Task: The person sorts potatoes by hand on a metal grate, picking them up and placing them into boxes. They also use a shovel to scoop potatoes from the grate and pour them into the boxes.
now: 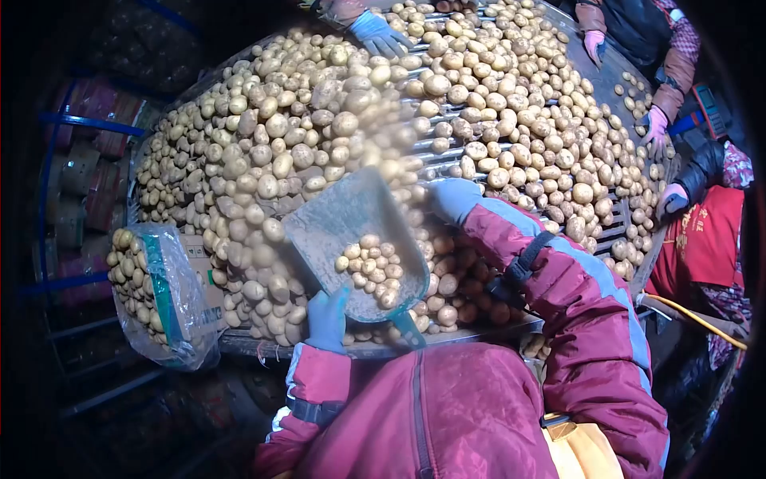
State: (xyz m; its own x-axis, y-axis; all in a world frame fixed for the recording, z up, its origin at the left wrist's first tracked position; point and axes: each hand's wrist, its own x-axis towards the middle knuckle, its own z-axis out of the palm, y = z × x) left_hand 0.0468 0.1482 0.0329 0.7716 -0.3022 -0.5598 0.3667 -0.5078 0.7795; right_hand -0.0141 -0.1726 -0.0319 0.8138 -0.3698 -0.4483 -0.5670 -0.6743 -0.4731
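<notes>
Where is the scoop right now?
In the head view, the scoop is just left of centre over the potato heap, its near edge in the left hand, the right hand to its right.

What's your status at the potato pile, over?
Left hand gripping scoop, small potatoes inside. Right hand at the pile beside it, hold unclear. Co-workers' gloved hands farther off, none at the scoop.

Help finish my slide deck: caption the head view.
Gloved left hand holding a scoop of potatoes, right hand over the heap on a slatted table.
</notes>
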